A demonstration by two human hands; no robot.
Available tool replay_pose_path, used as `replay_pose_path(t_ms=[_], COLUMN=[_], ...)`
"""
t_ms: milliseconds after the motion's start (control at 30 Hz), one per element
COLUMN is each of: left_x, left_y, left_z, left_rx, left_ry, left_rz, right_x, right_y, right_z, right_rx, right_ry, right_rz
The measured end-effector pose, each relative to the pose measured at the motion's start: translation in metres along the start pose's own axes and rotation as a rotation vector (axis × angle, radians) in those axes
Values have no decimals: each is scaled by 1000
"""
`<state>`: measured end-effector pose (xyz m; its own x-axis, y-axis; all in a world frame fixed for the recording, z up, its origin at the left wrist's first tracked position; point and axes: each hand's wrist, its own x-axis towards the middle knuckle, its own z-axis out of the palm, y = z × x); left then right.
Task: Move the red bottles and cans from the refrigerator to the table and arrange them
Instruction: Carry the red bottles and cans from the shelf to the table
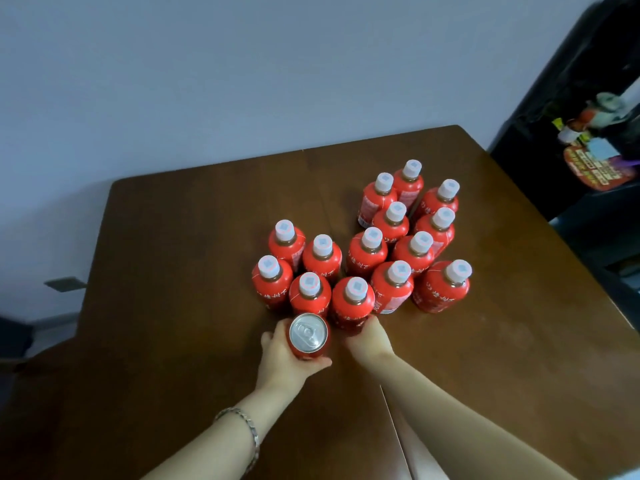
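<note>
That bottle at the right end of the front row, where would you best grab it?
Wrap the grip round the bottle at its wide red body, below the cap, coming from the right. It stands upright, bare table lies on that side, and other bottles crowd its left and back.

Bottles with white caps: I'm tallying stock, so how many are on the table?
14: four in a left cluster, ten in a right cluster, all upright; none seems hidden.
</note>
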<state>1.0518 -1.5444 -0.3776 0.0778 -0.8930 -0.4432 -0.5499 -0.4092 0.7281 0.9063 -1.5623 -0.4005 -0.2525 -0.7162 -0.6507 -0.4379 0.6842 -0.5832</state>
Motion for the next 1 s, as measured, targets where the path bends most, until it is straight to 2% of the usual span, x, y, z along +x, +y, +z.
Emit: replay_pose_path(t_ms=[200,300,333,433,467,500,600,633,767,867,1000], left_x=[-4,-8,-12,-33,-39,-47,-64,-80,-148,-221,-344], left_y=[15,23,29,53,62,73,103,118,172,210,248], left_z=[6,12,14,17,21,26,55,71,132,193,288], left_rx=[-98,-115,-93,147,238,332,587,631,758,761,759], left_ry=[28,10,-64,-541,-638,-661,-494,-488,-556,-687,-867], left_rz=[-188,-402,-485,-595,-550,-444,33,145,380,583,775], right_x=[-41,-59,-64,-78,-84,-90,-111,-125,-180,-237,-343], right_y=[16,22,25,35,38,43,64,81,150,215,304], right_z=[-29,-48,-55,-78,-88,-98,-129,-145,-206,-261,-327], right_rx=[-95,-200,-229,-318,-329,-325,-306,-293,-227,-201,-128], right_ry=[-74,-97,-103,-95,-82,-69,-9,27,149,212,398], right_rz=[29,29,26,14,18,19,14,21,89,187,327])
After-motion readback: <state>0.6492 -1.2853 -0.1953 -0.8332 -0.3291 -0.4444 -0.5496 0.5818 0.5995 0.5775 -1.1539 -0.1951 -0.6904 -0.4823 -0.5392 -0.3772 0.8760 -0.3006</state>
